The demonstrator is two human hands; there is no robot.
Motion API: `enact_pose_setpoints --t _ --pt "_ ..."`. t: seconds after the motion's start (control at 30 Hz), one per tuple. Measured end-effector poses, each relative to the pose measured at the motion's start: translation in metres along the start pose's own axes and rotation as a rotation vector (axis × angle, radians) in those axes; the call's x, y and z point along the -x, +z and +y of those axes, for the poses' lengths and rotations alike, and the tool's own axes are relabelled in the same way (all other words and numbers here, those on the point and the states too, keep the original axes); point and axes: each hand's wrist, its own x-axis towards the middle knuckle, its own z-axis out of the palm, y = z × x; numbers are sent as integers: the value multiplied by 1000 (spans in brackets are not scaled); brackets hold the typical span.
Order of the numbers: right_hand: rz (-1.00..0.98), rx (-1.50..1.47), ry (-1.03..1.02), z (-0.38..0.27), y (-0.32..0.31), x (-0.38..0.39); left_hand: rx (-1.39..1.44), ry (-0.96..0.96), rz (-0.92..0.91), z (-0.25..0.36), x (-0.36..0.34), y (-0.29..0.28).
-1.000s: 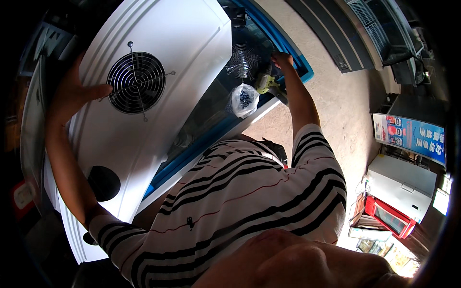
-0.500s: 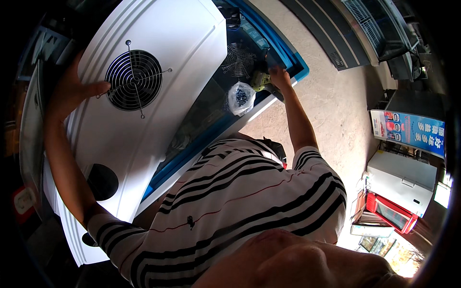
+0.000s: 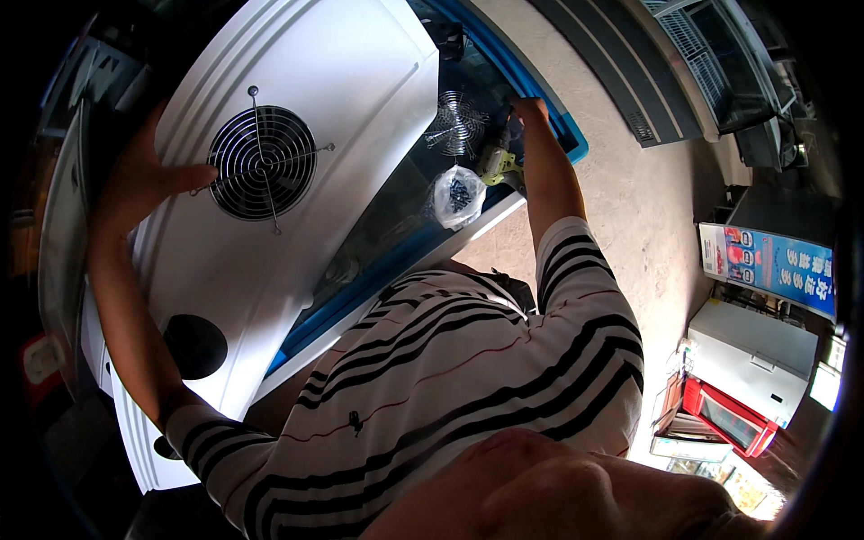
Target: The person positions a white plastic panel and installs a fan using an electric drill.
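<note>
A large white panel [image 3: 360,99] with round openings leans across the left side. Over its upper opening lies a round wire fan guard [image 3: 264,162]. My left hand [image 3: 148,184] is closed around the panel's left edge; its thumb presses at one leg of the guard, while its other fingers are hidden in shadow. At the far end of a blue-framed glass top, my right hand [image 3: 529,112] reaches down past a yellow-green power drill [image 3: 498,167]. Its fingertips are dark and partly hidden. Beside the drill sit a clear bag of small dark screws [image 3: 457,196] and a loose fan guard [image 3: 458,123].
A black fan-like part [image 3: 444,40] lies at the far end of the glass. Concrete floor [image 3: 621,207] spreads to the right. Beyond stand a grey slatted cabinet [image 3: 585,63], a blue printed sign board [image 3: 774,256], a white cabinet [image 3: 751,346] and a red-framed unit [image 3: 729,418].
My right hand has moved from the drill toward the far corner of the glass top. The left hand stays at the panel, and the whole view has shifted slightly.
</note>
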Motion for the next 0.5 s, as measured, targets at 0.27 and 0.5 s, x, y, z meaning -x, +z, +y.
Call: enact_pose_setpoints --t 0.27,0.5 --pt "-303 -243 47 7 -13 -16 -39 25 31 -20 -8 -1" --pt "-326 -206 32 2 -17 -13 -18 -28 -58 -8 -8 -6"
